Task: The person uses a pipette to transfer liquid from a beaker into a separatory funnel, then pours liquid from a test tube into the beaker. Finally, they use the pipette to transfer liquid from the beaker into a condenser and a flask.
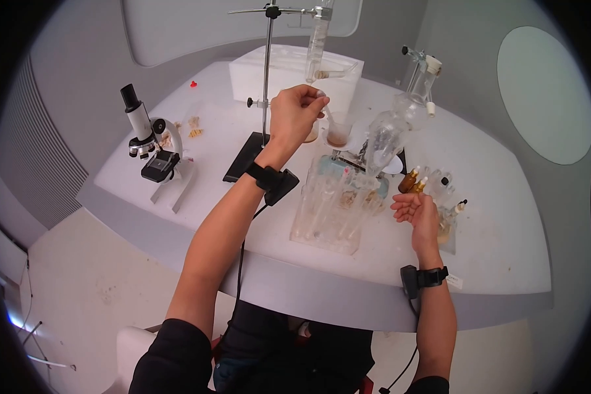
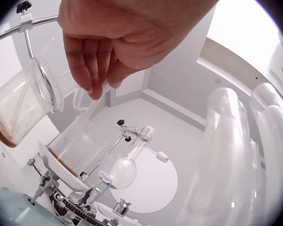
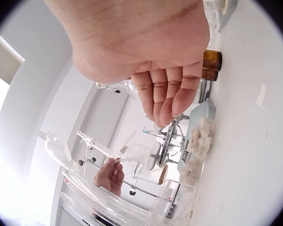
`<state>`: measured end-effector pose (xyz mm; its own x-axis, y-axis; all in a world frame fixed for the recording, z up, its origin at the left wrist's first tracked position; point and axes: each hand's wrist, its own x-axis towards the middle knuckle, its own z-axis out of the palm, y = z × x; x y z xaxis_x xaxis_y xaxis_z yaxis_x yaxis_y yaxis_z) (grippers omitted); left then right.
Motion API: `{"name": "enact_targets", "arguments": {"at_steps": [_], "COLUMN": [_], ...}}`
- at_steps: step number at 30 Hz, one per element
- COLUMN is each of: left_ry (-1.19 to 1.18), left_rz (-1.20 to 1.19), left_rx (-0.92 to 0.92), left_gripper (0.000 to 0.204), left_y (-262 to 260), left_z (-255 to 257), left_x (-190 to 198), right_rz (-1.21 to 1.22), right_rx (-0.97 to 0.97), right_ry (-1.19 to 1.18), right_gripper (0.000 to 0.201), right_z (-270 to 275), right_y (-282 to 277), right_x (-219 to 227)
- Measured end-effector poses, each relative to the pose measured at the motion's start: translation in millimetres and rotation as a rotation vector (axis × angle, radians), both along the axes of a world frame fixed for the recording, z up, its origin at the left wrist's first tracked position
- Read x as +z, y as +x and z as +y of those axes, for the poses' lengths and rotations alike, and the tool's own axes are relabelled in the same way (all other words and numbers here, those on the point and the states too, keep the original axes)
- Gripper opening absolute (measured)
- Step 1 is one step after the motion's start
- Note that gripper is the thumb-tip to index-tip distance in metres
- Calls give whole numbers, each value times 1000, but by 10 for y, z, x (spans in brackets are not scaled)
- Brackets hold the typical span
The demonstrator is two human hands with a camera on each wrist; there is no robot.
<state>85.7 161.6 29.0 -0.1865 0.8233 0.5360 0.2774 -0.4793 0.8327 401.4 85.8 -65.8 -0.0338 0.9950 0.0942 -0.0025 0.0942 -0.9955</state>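
My left hand (image 1: 297,115) pinches the top of a slim, whitish translucent stick (image 2: 92,107) between thumb and fingertips. The stick slants down into a clear beaker (image 1: 341,128) with brown contents at its bottom. That beaker stands on a pan of a pale blue-green balance (image 2: 19,207). In the left wrist view, a second beaker (image 2: 23,101) with a brown layer stands beside it, a thin rod leaning inside. Palm up, my right hand (image 1: 417,213) hovers near the amber dropper bottles (image 1: 410,180), its fingers loosely bent around nothing.
A clear rack (image 1: 322,240) of test tubes stands before the balance. Left are a microscope (image 1: 148,144) and a retort stand (image 1: 267,79) holding a glass condenser (image 1: 316,46). Behind sits a white box (image 1: 248,72). Round glassware (image 1: 410,108) rises right of the beaker.
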Motion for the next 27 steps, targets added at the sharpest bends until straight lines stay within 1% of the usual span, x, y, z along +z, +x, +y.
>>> {"name": "enact_targets", "arguments": {"at_steps": [2,6,12,16,18,27], "left_ry": [11,30,38,64,95,63], "left_rz": [-70,-85,-43,-80,-36,-41], "left_rx": [-15,-7,40,13,41,36], "left_gripper": [19,19,18,17,17,15], "left_y": [9,32,42,20,31,40], "left_z": [10,-1,-16,38,9,-8], "left_x": [-11,-15,-14,-55,-50,-62], "right_rz": [7,32,33,22,3,-5], "right_rx": [0,17,27,23,19,24], "right_ry": [2,18,30,25,19,-1], "right_gripper": [60,61,61,61,62,60], "right_z": [-4,-17,-8,-7,1,-18], "right_y": [-3,8,31,25,19,-16], "right_x": [-1,2,4,-5,-12,-4]}}
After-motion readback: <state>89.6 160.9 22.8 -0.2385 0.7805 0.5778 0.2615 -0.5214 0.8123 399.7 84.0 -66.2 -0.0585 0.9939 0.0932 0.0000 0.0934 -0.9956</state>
